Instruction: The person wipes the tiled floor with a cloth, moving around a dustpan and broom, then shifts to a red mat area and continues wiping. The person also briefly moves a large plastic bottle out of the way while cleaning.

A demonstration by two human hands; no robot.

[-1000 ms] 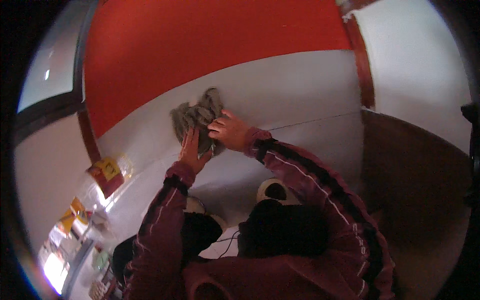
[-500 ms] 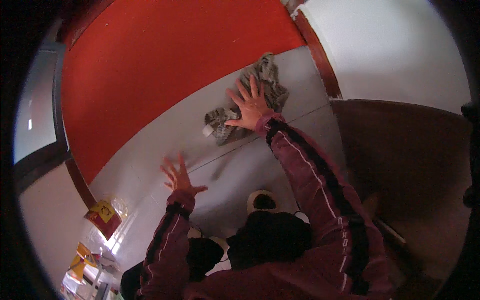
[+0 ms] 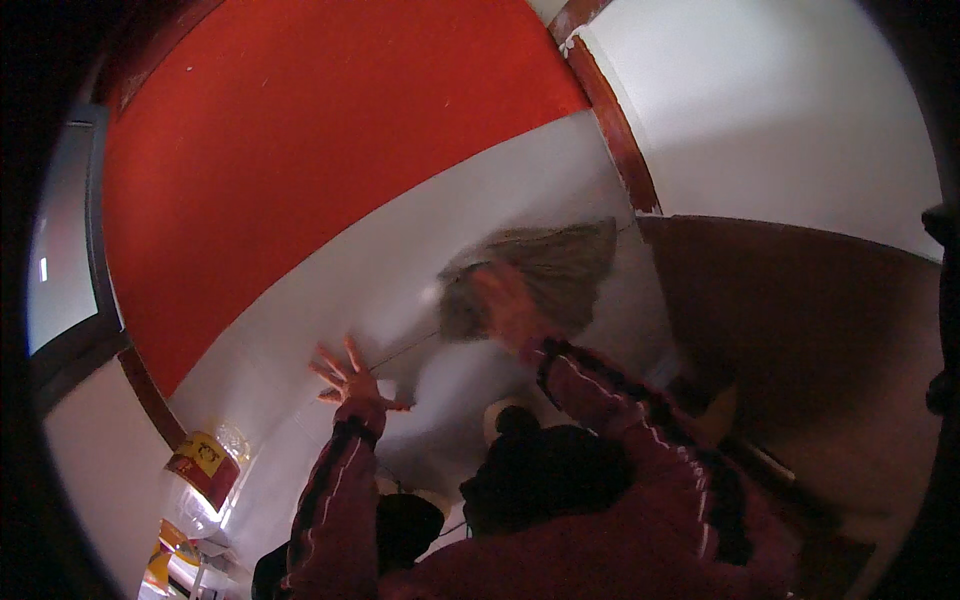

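A grey-brown cloth (image 3: 572, 262) lies bunched and spread on the pale tiled floor (image 3: 330, 270), smeared by motion. My right hand (image 3: 507, 305) is on the cloth's near left part, pressing down on it. Its fingers are too blurred to tell whether they lie flat or grip. Further left and nearer to me, my left hand (image 3: 350, 385) is open, fingers spread, palm down at the floor with nothing in it.
A red surface (image 3: 320, 140) borders the tiles on the far side. At the right are a white wall (image 3: 770, 110) and a dark brown panel (image 3: 800, 320). A clear plastic bottle (image 3: 205, 470) with a red and yellow label stands at lower left. My shoe (image 3: 495, 420) is close by.
My right hand has come nearer to me, and the cloth has shifted and spread out toward the right. The left hand stays open, slightly lower and to the left.
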